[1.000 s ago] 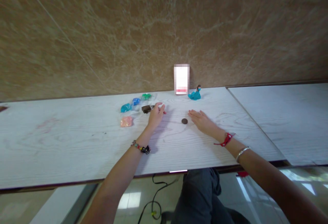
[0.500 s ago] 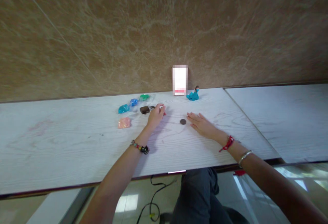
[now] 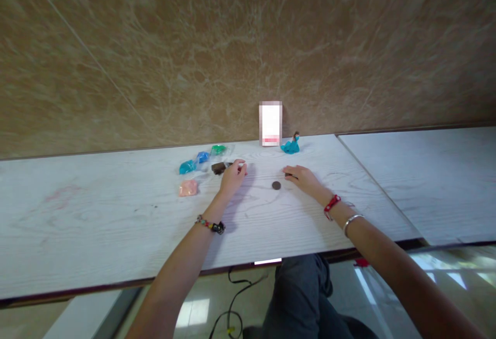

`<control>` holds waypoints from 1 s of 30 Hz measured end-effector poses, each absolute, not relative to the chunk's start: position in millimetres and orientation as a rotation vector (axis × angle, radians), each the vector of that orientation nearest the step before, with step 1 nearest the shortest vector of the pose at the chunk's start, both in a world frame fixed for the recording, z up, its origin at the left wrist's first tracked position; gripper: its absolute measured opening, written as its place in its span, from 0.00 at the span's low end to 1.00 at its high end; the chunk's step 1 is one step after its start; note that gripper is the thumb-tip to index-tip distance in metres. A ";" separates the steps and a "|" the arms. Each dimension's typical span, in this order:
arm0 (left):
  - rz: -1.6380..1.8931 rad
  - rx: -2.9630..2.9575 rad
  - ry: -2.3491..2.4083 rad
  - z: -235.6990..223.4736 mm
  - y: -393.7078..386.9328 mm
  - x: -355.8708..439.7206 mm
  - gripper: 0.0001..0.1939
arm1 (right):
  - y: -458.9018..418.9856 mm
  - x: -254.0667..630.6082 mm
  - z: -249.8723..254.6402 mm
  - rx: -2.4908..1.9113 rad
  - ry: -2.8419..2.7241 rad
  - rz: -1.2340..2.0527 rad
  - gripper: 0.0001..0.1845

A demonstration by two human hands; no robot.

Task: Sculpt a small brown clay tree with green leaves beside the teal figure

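Note:
My right hand (image 3: 304,180) has its fingers bent over the table, thumb and fingers closed on a small dark brown piece (image 3: 288,174) that looks like modelling clay. A flat, round dark brown disc (image 3: 276,185) lies just left of those fingers. My left hand (image 3: 233,178) rests with curled fingers by a brown lump of clay (image 3: 218,168) in clear wrapping; what is between its fingers is hidden. Beyond the hands stands a small figure in a turquoise dress (image 3: 291,145).
Bags of turquoise clay (image 3: 187,167), blue clay (image 3: 202,157), green clay (image 3: 219,149) and pink clay (image 3: 188,188) lie on the left. A phone-like upright with a blurred bright front (image 3: 270,123) leans on the wall. The white table (image 3: 96,225) has its front edge near my legs.
My right hand has gone from lying flat with fingers stretched to bent fingers closed on the small brown piece, which now shows. My left hand has curled slightly. The disc stays put.

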State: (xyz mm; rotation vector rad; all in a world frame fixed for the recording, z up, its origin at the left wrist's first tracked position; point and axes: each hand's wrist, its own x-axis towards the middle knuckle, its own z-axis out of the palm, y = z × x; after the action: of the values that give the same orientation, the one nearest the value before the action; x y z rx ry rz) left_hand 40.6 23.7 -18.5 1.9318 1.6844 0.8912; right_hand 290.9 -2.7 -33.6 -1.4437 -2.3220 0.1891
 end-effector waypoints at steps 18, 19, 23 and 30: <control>1.054 2.322 2.145 4.3 15.3 25.7 0.15 | 5.1 288.3 -36.7 -1.542 -2.342 0.099 0.20; 1.036 2.324 2.198 6.8 15.5 21.2 0.16 | 2.9 289.8 -36.0 -1.511 -2.343 0.126 0.19; 0.531 2.338 2.311 13.4 16.9 4.2 0.23 | 0.1 290.3 -33.5 -1.333 -2.181 0.335 0.15; 0.357 2.422 2.057 11.3 20.7 4.6 0.17 | 39.3 223.8 -11.4 -1.234 -1.952 0.568 0.14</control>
State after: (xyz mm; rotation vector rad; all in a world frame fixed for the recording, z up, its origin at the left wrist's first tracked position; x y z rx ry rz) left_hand 4.6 20.7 11.3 2.4217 2.0566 0.3571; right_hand 223.8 39.3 -11.4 -1.2338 -1.9519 0.5675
